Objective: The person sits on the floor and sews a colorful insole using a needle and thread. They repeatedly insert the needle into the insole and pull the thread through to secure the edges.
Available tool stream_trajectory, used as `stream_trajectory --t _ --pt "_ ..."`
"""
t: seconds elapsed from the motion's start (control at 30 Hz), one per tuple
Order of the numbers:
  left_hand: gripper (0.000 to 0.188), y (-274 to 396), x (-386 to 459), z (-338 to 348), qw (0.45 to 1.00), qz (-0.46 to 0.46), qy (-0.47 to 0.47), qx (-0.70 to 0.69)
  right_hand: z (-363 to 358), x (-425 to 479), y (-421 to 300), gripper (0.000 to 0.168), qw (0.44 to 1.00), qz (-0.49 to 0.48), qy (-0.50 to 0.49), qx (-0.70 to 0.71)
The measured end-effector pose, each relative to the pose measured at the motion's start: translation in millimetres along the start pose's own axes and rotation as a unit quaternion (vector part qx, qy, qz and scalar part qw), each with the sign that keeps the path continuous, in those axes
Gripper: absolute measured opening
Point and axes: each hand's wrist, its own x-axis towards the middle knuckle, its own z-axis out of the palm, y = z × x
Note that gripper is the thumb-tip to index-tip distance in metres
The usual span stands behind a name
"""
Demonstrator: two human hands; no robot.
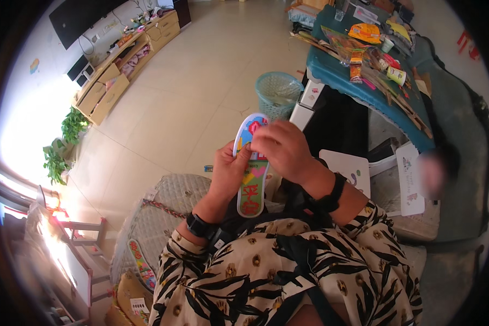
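An embroidered shoe insole with a white edge stands before me, its upper part in blue, red and yellow stitches and its lower part green with red characters. My left hand grips it at the left edge, thumb on the face. Over its upper right side is my right hand, fingers bent together and blurred. Whether a needle or thread is between those fingers cannot be seen. A second embroidered insole lies at lower left on the quilted seat cover.
Past my hands stands a blue lattice waste basket. A teal-covered table at right bears snack packets, sticks and a paper cup. A person's blurred head is at right. A wooden cabinet has drawers pulled out.
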Motion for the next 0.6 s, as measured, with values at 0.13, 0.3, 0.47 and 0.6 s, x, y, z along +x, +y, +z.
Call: stream_trajectory --t 0.13,0.3,0.47,0.6 --pt "0.019 -7.0 17.3 -18.0 0.997 0.008 0.069 0.03 -3.1 -11.4 -12.4 0.005 0.929 0.162 0.058 0.328" --pt "0.022 -14.6 41.8 -72.9 0.957 0.095 0.227 0.155 -53.1 -46.2 33.0 0.007 0.772 0.371 0.253 0.449" --pt "0.009 4.6 41.0 -138.1 0.783 0.168 0.258 0.541 -142.3 -162.8 113.8 0.011 0.689 0.477 0.409 0.362" --pt "0.009 -1.6 54.2 -108.6 0.78 0.224 0.189 0.553 -146.8 -197.3 137.6 0.007 0.697 0.464 0.432 0.334"
